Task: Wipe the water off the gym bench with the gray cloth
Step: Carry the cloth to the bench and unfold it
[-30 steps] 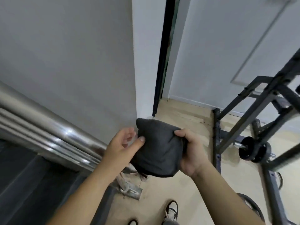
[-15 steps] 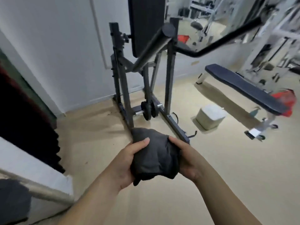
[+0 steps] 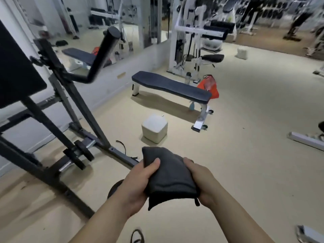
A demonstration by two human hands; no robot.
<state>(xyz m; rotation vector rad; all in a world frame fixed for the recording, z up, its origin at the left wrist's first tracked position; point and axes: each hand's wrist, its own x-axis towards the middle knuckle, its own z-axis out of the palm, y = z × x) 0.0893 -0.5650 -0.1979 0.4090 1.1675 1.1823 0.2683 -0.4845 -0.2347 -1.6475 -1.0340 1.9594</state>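
A folded dark gray cloth (image 3: 169,176) is held in front of me at chest height, above the floor. My left hand (image 3: 138,185) grips its left side with the thumb on top, and my right hand (image 3: 201,183) grips its right side. The gym bench (image 3: 171,86), flat with a dark blue pad and white legs, stands across the floor in the middle distance, well beyond the cloth. Water on its pad cannot be made out from here.
A dark metal rack (image 3: 70,109) with a weight plate stands close on the left. A pale cube-shaped stool (image 3: 154,128) sits between me and the bench. An orange bag (image 3: 209,85) and bottles lie by the bench. White machines (image 3: 194,37) and a mirror wall are behind.
The view has swung right, away from a wall and handrail into the gym room, bringing the bench into sight. Both hands keep holding the cloth.
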